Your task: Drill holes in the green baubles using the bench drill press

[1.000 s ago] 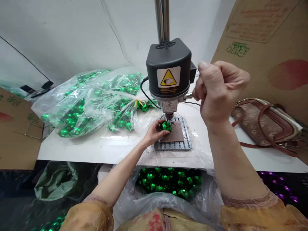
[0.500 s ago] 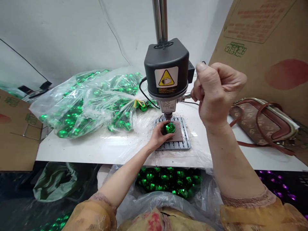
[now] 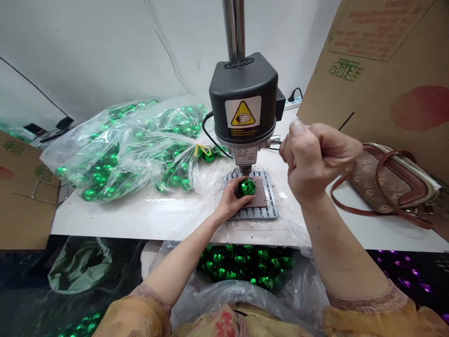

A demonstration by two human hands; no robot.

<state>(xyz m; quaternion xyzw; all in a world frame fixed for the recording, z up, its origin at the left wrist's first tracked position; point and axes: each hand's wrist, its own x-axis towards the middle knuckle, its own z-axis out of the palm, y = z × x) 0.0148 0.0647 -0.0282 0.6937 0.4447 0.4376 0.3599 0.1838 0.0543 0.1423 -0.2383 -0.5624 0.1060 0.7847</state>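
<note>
My left hand [image 3: 233, 198] has its thumb and fingers closed round a shiny green mirrored ball [image 3: 248, 186]. The ball rests on a brown pad on the slotted metal base [image 3: 270, 211] of a small bench drill press [image 3: 244, 98]. Its chuck [image 3: 244, 169] is directly above the ball; whether the bit touches the ball I cannot tell. At the right of the machine my right hand [image 3: 312, 157] is closed in a fist on the feed lever [image 3: 275, 141], most of which the fingers hide. Dark shavings lie around the base.
A clear plastic bag [image 3: 140, 150] of green balls, tied with yellow, lies left on the white table [image 3: 115, 220]. Below the table edge are more green balls [image 3: 242, 264]. A handbag [image 3: 389, 182] and a large carton [image 3: 379, 70] stand right. Another carton [image 3: 24, 201] is left.
My right fist has moved down with the feed lever, and a dark rod now shows behind it. The left hand and the ball have stayed in place.
</note>
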